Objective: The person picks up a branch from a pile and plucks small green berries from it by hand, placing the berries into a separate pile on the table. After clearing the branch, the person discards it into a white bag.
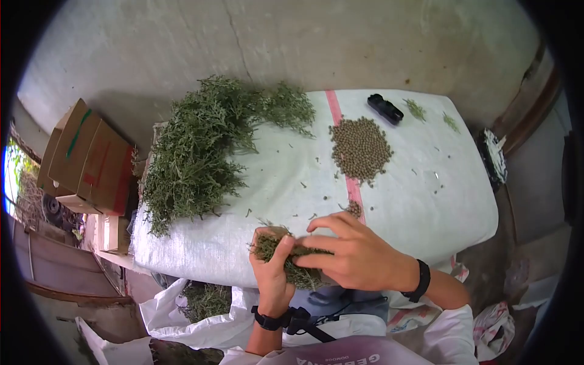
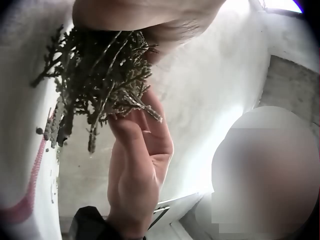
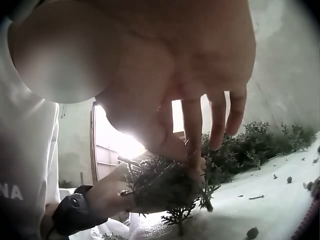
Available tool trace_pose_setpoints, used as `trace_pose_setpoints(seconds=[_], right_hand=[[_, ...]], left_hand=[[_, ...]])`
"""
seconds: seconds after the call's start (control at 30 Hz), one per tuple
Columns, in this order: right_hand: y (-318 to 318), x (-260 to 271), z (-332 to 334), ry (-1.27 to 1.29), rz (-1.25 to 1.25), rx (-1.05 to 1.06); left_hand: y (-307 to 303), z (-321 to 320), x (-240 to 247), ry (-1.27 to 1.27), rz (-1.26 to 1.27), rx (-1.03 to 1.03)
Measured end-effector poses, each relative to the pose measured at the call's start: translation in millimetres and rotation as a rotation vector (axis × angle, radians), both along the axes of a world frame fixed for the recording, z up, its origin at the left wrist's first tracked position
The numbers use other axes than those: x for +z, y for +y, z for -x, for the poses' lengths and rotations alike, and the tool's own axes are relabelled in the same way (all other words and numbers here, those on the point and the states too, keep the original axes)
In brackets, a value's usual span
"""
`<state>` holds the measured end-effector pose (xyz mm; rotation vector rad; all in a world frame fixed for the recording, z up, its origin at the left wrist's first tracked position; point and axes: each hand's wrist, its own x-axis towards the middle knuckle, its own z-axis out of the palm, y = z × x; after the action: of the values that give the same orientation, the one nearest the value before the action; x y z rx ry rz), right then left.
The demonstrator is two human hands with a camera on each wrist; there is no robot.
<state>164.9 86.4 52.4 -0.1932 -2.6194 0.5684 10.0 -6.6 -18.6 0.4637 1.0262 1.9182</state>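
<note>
My left hand (image 1: pixel 273 267) grips a bunch of green evergreen sprigs (image 1: pixel 313 278), its thumb lying across the stems. From the right, my right hand (image 1: pixel 359 255) reaches in. Its thumb and index finger pinch at the foliage, while the other fingers are spread, as the right wrist view shows. In the left wrist view, the sprigs (image 2: pixel 105 75) hang in front of the right hand (image 2: pixel 135 170). Both hands are over the near edge of a white woven sack surface (image 1: pixel 274 182). Beyond the right hand lie a small heap (image 1: pixel 354 208) and a larger pile of round brown seed cones (image 1: pixel 362 149).
A large heap of evergreen branches (image 1: pixel 194 152) covers the surface's left side. A black object (image 1: pixel 385 109) and small sprigs (image 1: pixel 415 109) lie at the back right. Below the near edge, an open white sack (image 1: pixel 164 313) holds more greenery. A cardboard box (image 1: pixel 91 161) stands left.
</note>
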Motion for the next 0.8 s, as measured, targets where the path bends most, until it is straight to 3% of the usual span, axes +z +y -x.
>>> trace_pose_setpoints(seconds=[0.13,0.23,0.3,0.33,0.37,0.43,0.5,0.53,0.63,0.8], right_hand=[[14.0,7.1,21.9,-0.239,-0.039,0.129],[42.8,13.2,48.6,-0.351,0.024,0.234],[78.7,23.3,73.0,-0.406,0.353,0.568],[98.0,28.7,88.7,-0.440,0.509,0.547],[117.0,32.2,106.5,-0.470,0.667,0.520],[149.2,17.0,146.2,-0.188,0.482,0.084],[157.2,-6.5,177.0,0.063,0.088,-0.360],[156.3,-14.7,188.8,0.062,0.080,-0.368],[150.4,-34.5,210.3,-0.207,-0.277,-0.573],[157.7,-48.5,198.8,-0.273,-0.258,-0.491]], left_hand=[[4.5,11.2,2.6,-0.163,0.131,0.102],[7.1,24.4,7.9,-0.276,0.141,0.051],[9.6,29.9,1.8,-0.317,0.071,0.052],[9.7,29.9,-2.2,-0.356,0.017,0.046],[9.8,30.0,-4.5,-0.396,-0.037,0.036],[8.8,25.8,-5.6,-0.373,-0.033,0.080],[10.0,26.7,-5.8,-0.299,-0.041,0.173],[8.9,28.7,-7.2,-0.302,-0.046,0.164],[1.7,30.1,-13.3,-0.281,-0.070,0.055],[-1.1,31.9,-14.2,-0.405,-0.110,0.024]])
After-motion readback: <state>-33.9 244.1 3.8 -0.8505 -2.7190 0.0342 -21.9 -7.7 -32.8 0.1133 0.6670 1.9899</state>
